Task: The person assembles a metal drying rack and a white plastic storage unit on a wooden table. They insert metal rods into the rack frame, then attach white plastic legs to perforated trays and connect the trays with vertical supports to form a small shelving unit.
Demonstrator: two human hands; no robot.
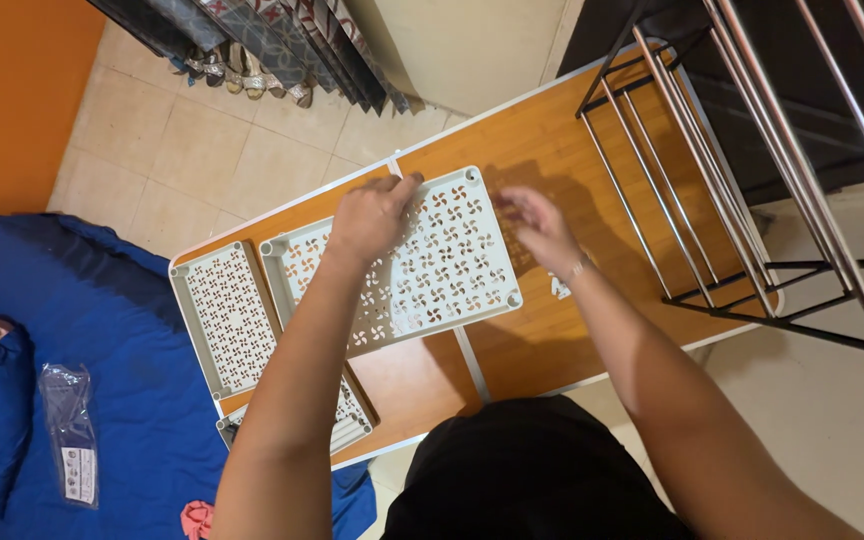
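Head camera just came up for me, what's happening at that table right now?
A person stands over a wooden folding table with both bare hands on a white perforated shelf panel lying flat on it. The left hand presses on the panel's far edge; the right hand is at its right end, blurred, so its grip is unclear. A second, similar panel lies to the left, and another shows partly under the left forearm. A metal rack frame rests on the table's right end.

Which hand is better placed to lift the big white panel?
Probably the left hand: it rests on the panel near its far edge. The right hand hovers blurred beside its right corner, with no clear contact.
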